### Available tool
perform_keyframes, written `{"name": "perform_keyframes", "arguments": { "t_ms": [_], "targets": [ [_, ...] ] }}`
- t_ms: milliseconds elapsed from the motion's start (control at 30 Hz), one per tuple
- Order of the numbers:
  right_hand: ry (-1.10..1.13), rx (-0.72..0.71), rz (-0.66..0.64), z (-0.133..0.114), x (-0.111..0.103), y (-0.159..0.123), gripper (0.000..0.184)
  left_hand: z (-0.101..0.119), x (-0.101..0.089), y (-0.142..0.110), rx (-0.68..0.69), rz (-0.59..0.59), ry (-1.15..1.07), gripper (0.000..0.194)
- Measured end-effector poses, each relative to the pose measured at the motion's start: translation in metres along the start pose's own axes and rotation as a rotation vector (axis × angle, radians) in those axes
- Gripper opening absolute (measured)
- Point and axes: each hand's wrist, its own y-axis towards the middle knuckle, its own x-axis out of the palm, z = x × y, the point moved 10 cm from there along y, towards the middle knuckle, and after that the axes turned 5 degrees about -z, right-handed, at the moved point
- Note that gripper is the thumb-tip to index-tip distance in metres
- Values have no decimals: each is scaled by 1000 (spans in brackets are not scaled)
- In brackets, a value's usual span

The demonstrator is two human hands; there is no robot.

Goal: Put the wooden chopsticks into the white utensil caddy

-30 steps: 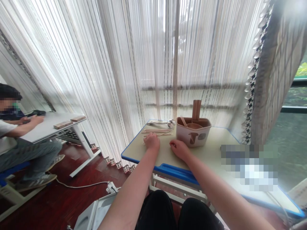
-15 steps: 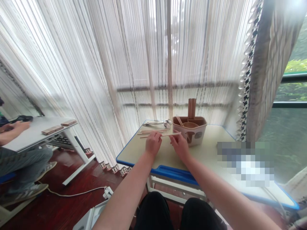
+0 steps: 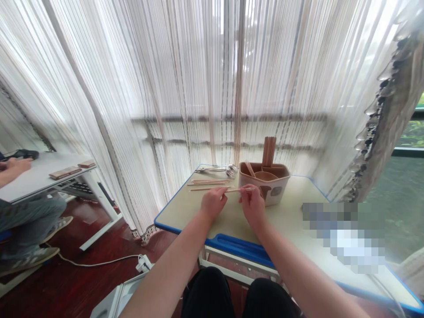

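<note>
While both hands pinch one thin stick (image 3: pixel 233 191), its axis runs 9-to-3: left hand (image 3: pixel 213 202) at 9, right hand (image 3: pixel 253 203) at 3. Divided bin (image 3: pixel 280 183) sits at 1 o'clock, just beyond the nearer right hand; loose sticks (image 3: pixel 208 182), 11 o'clock from left.

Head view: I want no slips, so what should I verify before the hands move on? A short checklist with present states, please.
1. Both hands free: not ok; a pale stick spans the left hand and right hand.
2. Holder upright: ok.
3. Brown sticks standing in the holder: ok.
4. Metal cutlery apart from the hands: ok, on the table beyond them.
5. Right hand clear of the holder: cannot tell; they overlap in this view.
</note>
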Motion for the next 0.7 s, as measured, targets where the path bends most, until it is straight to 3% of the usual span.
{"name": "perform_keyframes", "arguments": {
  "t_ms": [167,333,533,700],
  "targets": [
    [127,38,-8,3,4,0,17,1,6,-2,-10,-80,65,32],
    [98,5,12,0,2,1,14,14,7,-4,42,-89,165,29],
    [-50,-136,-53,-28,-2,2,16,35,-3,-7,182,32,103,24],
    [-44,-96,2,-30,-14,11,23,44,-2,-7,229,94,89,23]
  ]
}}
